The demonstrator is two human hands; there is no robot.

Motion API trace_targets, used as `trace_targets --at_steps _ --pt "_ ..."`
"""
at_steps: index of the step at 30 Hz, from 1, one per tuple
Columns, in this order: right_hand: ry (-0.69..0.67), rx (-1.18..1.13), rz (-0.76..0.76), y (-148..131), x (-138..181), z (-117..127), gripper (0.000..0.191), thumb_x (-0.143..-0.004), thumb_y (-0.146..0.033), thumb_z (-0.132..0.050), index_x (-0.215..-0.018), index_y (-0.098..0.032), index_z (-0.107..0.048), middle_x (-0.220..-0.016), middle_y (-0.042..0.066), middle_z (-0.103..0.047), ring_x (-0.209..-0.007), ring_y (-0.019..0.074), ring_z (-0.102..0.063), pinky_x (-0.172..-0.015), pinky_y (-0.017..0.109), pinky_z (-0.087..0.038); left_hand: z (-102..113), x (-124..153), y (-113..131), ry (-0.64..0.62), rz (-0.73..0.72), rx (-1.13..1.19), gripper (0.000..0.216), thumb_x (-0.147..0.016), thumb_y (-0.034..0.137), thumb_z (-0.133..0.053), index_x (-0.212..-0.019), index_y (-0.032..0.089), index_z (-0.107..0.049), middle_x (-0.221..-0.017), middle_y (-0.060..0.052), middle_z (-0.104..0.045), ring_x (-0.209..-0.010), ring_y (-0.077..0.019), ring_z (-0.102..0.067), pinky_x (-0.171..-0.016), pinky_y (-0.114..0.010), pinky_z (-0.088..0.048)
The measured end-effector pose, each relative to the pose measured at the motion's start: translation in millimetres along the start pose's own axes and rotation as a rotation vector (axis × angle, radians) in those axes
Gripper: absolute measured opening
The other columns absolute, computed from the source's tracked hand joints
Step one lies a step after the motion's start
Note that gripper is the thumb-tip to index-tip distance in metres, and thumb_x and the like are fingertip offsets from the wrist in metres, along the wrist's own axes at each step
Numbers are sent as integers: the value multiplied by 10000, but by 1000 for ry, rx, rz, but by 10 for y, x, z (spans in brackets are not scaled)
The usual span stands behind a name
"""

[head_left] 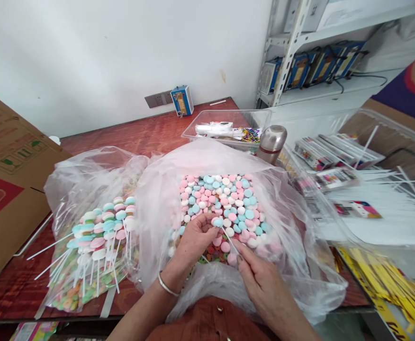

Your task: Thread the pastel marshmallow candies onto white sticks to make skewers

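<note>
My left hand point(197, 237) is closed in a pinch on a blue candy disc point(218, 222), held over an open plastic bag point(293, 246) full of pink, blue and white candy discs point(225, 199). My right hand point(260, 279) pinches a thin white stick point(230, 239) whose tip meets that blue disc. A silver bangle sits on my left wrist. To the left lies a second clear bag point(68, 180) holding finished candy lollipops on white sticks point(97, 237).
A red-brown table point(139, 135) carries a cardboard box point(4, 189) at the left, a clear tray point(225, 116) and a steel flask point(271, 142) at the back, and a clear bin of white sticks point(371, 189) at the right. Metal shelving stands behind.
</note>
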State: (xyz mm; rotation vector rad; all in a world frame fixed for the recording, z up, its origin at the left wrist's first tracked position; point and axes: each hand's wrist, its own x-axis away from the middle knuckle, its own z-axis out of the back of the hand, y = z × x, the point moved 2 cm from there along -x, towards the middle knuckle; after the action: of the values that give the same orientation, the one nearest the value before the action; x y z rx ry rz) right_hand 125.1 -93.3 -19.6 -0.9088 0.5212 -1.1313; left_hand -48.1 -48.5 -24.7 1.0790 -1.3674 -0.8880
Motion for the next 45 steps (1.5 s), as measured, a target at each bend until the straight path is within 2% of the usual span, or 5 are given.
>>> trace_targets --at_steps 22,28,33,37,45 --pt "52 78 20 -25 -110 -165 517 -945 -247 -272 -1354 -95 -549 -948 141 -769 -786 251 -726 -666 322 -534 -162 116 -100 44 -127 -228 308 -795 202 -621 -1090 170 -699 -739 -8 -716 -612 -133 -646 -582 -228 -519" --pt "127 157 -25 177 -163 -170 327 -930 -312 -302 -876 -182 -597 -674 76 -688 -599 237 -658 -537 297 -447 -250 405 -120 -39 -409 -521 393 -787 74 -562 -1110 222 -729 -979 -32 -755 -844 -160 -684 -800 -261 -536" --pt "90 -22 -25 263 -175 -151 379 -961 -442 -382 -671 -230 -501 -573 -22 -550 -549 163 -543 -530 244 -399 87 598 -177 -28 -390 -683 517 -924 128 -480 -1427 249 -475 -1110 -55 -725 -930 -156 -680 -864 -289 -530" --pt "48 6 -43 235 -178 -170 407 -957 -479 -397 -645 -230 -477 -561 -34 -505 -542 157 -508 -523 243 -366 480 521 -130 242 -518 -968 303 -956 131 -449 -1160 212 -658 -1071 -81 -693 -986 -199 -620 -886 -359 -505" --pt "-58 127 -24 153 -180 -223 357 -961 -412 -353 -668 -235 -455 -610 -7 -589 -582 179 -568 -566 262 -369 451 272 -77 166 -524 -1465 169 -915 180 -572 -1020 238 -692 -1007 -73 -638 -978 -255 -516 -853 -418 -440"
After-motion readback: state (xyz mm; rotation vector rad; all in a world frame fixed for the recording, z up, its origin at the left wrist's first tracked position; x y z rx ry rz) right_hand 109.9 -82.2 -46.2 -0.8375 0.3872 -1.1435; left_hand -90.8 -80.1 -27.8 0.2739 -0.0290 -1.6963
